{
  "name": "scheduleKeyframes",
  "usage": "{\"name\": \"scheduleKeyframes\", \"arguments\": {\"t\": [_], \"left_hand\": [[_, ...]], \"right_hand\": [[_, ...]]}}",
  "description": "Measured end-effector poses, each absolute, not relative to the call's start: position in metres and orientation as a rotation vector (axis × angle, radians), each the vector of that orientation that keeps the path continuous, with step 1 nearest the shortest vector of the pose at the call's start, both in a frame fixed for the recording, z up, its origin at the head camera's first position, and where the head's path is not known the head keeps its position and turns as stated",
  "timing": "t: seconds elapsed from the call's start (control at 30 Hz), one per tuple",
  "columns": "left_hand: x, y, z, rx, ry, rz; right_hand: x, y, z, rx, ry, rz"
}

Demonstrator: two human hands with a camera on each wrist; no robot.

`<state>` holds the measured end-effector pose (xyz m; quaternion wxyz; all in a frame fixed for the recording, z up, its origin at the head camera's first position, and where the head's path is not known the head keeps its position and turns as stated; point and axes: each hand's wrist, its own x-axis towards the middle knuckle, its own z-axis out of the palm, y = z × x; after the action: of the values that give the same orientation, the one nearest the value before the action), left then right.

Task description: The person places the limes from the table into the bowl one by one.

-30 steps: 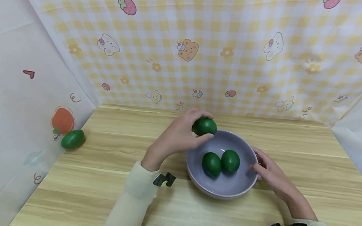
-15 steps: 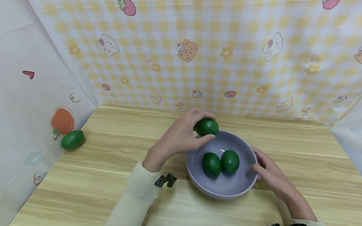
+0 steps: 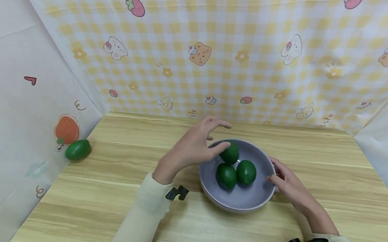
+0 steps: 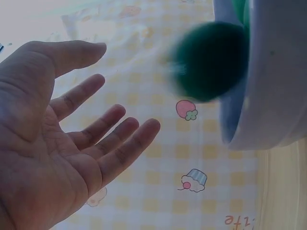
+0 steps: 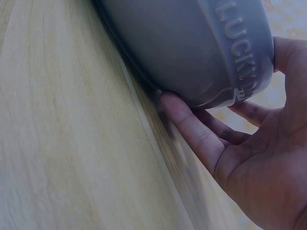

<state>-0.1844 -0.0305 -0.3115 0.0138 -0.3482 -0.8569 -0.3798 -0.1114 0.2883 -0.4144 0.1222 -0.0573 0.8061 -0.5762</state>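
Head view is showing bright, even light w/ edges bowing. In left wrist view the green fruit [image 4: 208,60] beside the bowl [image 4: 268,76] is blurring; right wrist view is looking dim, hazy.

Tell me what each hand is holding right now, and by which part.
The left hand holds nothing; its fingers are spread beside the bowl. The right hand holds the grey bowl by its outer right wall and rim.
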Motion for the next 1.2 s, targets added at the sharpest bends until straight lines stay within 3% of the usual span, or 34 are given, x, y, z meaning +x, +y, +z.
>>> {"name": "scheduleKeyframes", "arguments": {"t": [1.2], "left_hand": [[-0.184,-0.050,-0.310,-0.922,-2.749,-0.950]], "right_hand": [[-0.110,0.288,-0.415,-0.186,2.325,-1.709]]}}
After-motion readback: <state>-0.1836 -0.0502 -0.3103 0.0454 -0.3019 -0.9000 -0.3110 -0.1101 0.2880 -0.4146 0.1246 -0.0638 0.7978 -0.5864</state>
